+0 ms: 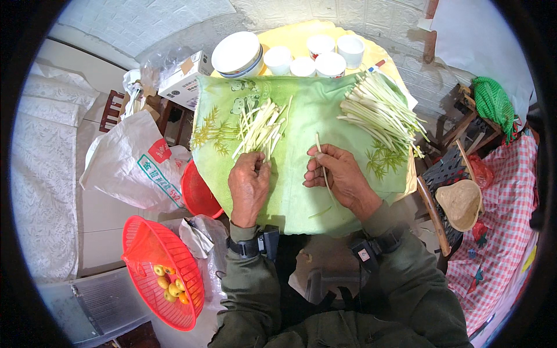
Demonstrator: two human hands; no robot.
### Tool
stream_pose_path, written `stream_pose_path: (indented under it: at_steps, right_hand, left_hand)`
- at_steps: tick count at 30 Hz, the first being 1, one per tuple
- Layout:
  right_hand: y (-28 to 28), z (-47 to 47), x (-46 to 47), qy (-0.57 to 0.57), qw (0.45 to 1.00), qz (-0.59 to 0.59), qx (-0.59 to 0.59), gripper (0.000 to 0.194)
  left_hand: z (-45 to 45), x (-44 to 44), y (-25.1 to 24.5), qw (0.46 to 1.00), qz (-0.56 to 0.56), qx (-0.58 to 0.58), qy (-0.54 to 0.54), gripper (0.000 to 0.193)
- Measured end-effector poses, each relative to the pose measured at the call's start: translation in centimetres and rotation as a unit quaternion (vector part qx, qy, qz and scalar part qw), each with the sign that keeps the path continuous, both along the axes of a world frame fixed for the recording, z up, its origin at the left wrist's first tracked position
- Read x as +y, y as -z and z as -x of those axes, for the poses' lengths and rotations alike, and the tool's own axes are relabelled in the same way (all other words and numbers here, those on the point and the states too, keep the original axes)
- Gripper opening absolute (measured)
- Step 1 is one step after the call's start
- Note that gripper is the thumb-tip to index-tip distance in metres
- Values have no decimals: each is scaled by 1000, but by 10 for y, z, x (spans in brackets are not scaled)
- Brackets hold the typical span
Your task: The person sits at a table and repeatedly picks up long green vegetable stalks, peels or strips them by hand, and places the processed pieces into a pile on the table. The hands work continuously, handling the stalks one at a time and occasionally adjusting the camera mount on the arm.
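A green cloth (300,195) printed with pandas and bamboo covers the table before me. My left hand (249,185) is at the near end of a loose pile of pale vegetable stems (261,128), its thumb and forefinger closed on some stem ends. Between the thumb and fingers of my right hand (341,172) is one thin pale green stem (325,176), which runs lengthwise past the palm. A short green scrap (320,212) lies on the cloth below that hand. Farther right rests a larger bundle of long green-white stems (380,111).
Several white cups (330,63) and stacked bowls (237,54) line the table's far edge, beside a pen (377,65). To the left are a box (187,80), a white sack (135,161), a red bucket (200,189) and a red basket (191,278) with fruit (163,282). A woven chair (444,187) stands right.
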State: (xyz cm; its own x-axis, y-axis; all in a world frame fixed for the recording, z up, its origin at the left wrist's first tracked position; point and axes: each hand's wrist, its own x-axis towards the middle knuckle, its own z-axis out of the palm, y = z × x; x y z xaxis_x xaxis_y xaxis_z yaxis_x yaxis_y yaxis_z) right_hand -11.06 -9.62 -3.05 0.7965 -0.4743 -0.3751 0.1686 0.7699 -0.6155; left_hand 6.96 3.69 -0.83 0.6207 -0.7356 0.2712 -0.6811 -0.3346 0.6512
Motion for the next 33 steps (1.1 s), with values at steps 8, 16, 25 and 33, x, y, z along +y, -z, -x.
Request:
stream_pose_path:
  at_steps: [8,16,25,33]
  right_hand:
    - [1,1,-1,5,1000,0,-1,16]
    - [-2,5,-3,4,1000,2,3,15]
    - [-3,6,-2,-2,1000,4,8,16]
    - [0,5,-3,-1,1000,-2,12,15]
  left_hand:
    - [4,0,-1,988,-123,-86,-35,18]
    - [6,-3,3,990,-92,-102,-43,17]
    - [8,-6,6,991,-118,-60,-31,18]
    - [32,-9,3,984,37,175,7,12]
